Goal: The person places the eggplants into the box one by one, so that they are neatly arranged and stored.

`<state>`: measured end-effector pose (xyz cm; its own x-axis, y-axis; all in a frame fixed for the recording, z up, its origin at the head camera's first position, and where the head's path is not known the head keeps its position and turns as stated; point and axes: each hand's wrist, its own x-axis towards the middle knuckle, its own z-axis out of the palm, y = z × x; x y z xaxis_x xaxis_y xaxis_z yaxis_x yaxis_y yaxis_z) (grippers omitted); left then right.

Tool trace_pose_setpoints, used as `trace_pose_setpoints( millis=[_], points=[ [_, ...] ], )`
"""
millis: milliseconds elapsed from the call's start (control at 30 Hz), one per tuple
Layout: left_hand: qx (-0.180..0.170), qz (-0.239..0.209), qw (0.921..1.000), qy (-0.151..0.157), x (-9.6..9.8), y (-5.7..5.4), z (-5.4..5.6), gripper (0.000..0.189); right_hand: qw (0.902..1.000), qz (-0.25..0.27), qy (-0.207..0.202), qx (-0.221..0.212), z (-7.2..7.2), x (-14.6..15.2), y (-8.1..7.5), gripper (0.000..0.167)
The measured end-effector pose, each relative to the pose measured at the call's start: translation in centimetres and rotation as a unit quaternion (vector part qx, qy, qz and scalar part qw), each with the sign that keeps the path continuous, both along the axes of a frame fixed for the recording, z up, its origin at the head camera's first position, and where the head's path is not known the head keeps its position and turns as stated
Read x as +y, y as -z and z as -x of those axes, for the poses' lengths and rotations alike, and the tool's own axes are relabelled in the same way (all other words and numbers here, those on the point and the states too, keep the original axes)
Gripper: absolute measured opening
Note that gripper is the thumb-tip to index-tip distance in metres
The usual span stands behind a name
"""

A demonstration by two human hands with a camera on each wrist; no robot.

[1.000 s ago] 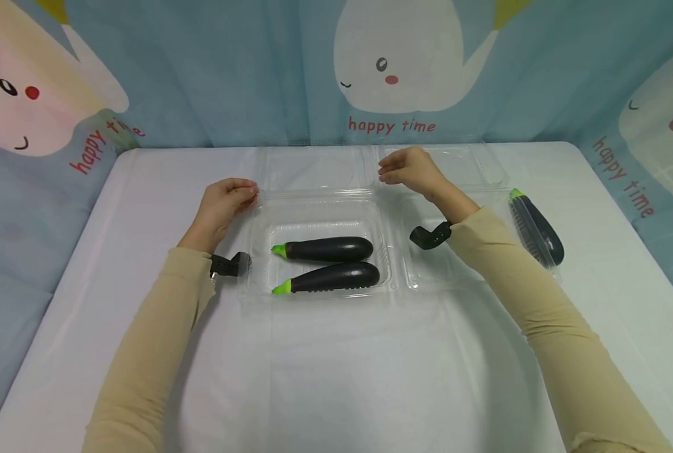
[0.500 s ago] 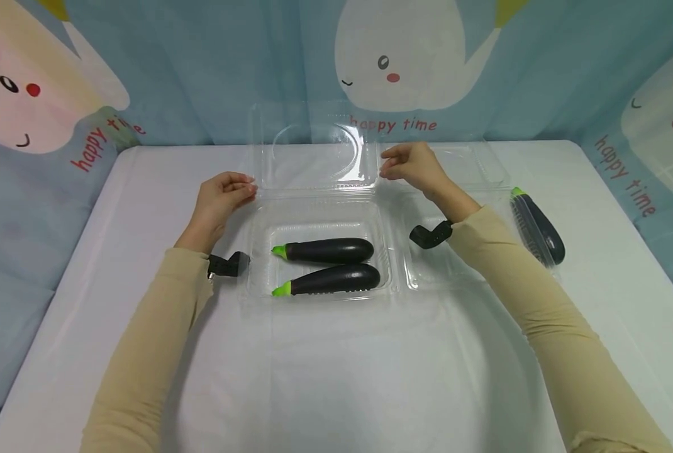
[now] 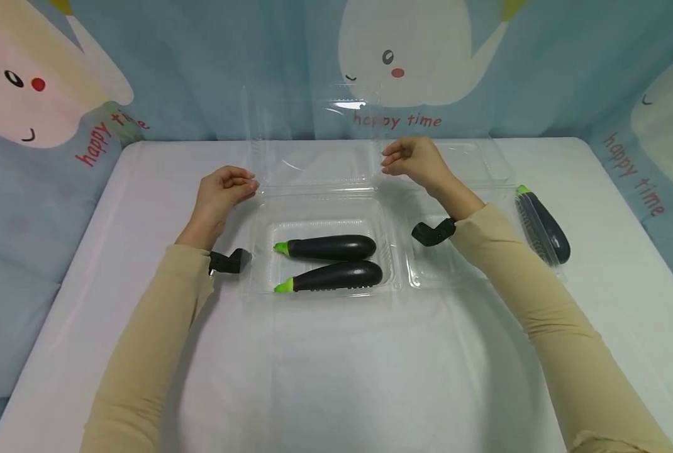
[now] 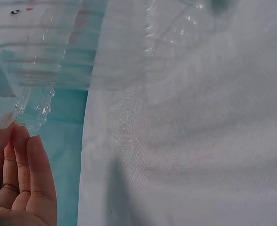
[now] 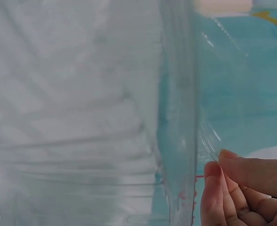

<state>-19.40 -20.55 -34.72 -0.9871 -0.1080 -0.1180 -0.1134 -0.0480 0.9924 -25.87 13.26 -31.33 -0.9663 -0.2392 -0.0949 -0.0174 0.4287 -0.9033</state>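
Lid [image 3: 314, 151] stands above its nine-to-three hinge [image 3: 316, 190], left hand [image 3: 219, 198] pinching its nine o'clock side, right hand [image 3: 418, 163] its three.

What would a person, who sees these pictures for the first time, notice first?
Probably the two dark eggplants lying side by side in the open clear container, near the middle of the head view. Beyond them, the left hand and right hand pinch opposite edges of the container's see-through lid.

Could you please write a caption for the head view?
Both hands pinch the raised lid of a clear container holding two dark eggplants.
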Motion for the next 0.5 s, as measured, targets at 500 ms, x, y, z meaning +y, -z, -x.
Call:
trace_pose_setpoints(
  millis=[500],
  points=[
    [0.020, 0.015, 0.9997, -0.007, -0.06, -0.19, -0.04, 0.011, 0.9999, 0.014, 0.000, 0.008, -0.38, 0.03, -0.12, 0.021]
  ],
)
